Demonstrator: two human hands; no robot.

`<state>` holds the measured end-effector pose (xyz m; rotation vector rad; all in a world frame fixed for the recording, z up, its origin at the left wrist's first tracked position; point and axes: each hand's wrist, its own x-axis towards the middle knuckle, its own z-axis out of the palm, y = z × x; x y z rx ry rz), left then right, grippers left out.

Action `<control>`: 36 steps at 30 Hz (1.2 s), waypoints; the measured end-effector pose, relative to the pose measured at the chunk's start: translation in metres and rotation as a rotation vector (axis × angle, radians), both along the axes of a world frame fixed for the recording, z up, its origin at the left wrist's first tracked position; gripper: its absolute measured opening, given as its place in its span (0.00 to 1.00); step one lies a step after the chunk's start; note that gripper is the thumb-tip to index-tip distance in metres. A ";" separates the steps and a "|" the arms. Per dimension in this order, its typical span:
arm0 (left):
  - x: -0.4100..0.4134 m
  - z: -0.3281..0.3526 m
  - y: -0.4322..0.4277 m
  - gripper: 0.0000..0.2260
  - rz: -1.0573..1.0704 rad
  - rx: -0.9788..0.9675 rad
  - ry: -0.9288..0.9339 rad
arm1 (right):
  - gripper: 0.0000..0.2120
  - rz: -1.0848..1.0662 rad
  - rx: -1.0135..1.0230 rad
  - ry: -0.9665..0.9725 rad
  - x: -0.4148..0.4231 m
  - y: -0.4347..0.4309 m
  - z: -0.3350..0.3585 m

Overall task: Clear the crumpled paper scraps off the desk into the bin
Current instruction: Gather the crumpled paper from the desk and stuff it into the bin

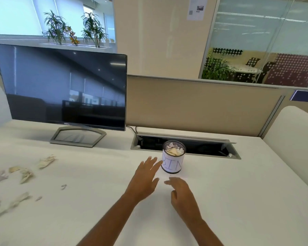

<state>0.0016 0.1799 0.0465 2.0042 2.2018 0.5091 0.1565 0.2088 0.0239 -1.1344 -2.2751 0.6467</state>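
Note:
A small mesh bin [173, 164] wrapped in white paper marked "BIN" stands on the white desk [238, 192], with crumpled paper scraps [172, 150] filling its top. My left hand [146, 176] hovers just left of the bin, fingers straight and spread, fingertips close to its side, holding nothing. My right hand [182, 196] is below the bin, fingers relaxed and empty. More crumpled scraps lie scattered at the desk's left: a large one [46, 161], another [26, 175], and several [9, 205] near the left edge.
A dark monitor [64, 89] on a grey stand [77, 137] occupies the back left. An open cable tray [185, 146] is sunk into the desk right behind the bin. A beige partition [194, 105] closes the back.

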 end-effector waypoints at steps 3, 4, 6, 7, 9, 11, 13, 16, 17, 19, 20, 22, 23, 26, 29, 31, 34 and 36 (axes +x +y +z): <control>-0.019 -0.025 -0.052 0.24 0.123 -0.021 0.001 | 0.19 0.071 0.016 -0.063 -0.010 -0.043 -0.026; -0.027 -0.032 -0.070 0.24 0.169 -0.019 0.000 | 0.20 0.090 0.006 -0.139 -0.015 -0.055 -0.031; -0.042 -0.043 -0.105 0.23 0.265 -0.014 -0.031 | 0.20 0.036 0.080 -0.256 -0.026 -0.077 -0.030; -0.050 -0.048 -0.122 0.23 0.314 -0.023 -0.047 | 0.15 0.023 0.130 -0.255 -0.032 -0.089 -0.030; -0.065 -0.060 -0.151 0.23 0.375 -0.061 -0.027 | 0.20 0.168 0.155 -0.246 -0.042 -0.116 -0.027; -0.072 -0.068 -0.174 0.22 0.388 -0.065 -0.033 | 0.36 0.250 0.258 -0.242 -0.052 -0.133 -0.034; -0.068 -0.064 -0.190 0.23 0.346 -0.010 0.071 | 0.37 0.303 0.355 -0.269 -0.064 -0.145 -0.041; -0.065 -0.055 -0.205 0.33 0.273 -0.126 0.245 | 0.37 0.341 0.394 -0.357 -0.086 -0.156 -0.042; -0.065 -0.050 -0.206 0.28 0.269 -0.120 0.291 | 0.37 0.353 0.362 -0.383 -0.092 -0.158 -0.040; -0.071 -0.042 -0.206 0.12 0.215 -0.080 0.355 | 0.39 0.321 0.349 -0.403 -0.104 -0.162 -0.033; -0.073 -0.039 -0.209 0.16 0.217 -0.122 0.342 | 0.40 0.311 0.342 -0.415 -0.111 -0.165 -0.032; -0.086 -0.037 -0.216 0.22 0.230 -0.092 0.310 | 0.40 0.297 0.329 -0.430 -0.122 -0.171 -0.033; -0.095 -0.038 -0.222 0.22 0.239 -0.039 0.322 | 0.40 0.293 0.319 -0.427 -0.127 -0.175 -0.035; -0.125 -0.037 -0.243 0.07 0.239 0.082 0.384 | 0.27 0.320 0.231 -0.417 -0.149 -0.191 -0.038; -0.156 -0.038 -0.263 0.12 0.277 0.112 0.373 | 0.22 0.366 0.018 -0.278 -0.177 -0.213 -0.033; -0.172 -0.036 -0.275 0.25 0.332 0.067 0.358 | 0.30 0.457 -0.085 -0.246 -0.200 -0.226 -0.037; -0.192 -0.030 -0.298 0.18 0.330 0.105 0.326 | 0.34 0.582 -0.151 -0.284 -0.230 -0.249 -0.038; -0.205 -0.030 -0.316 0.13 0.313 0.114 0.260 | 0.35 0.650 -0.115 -0.343 -0.247 -0.260 -0.039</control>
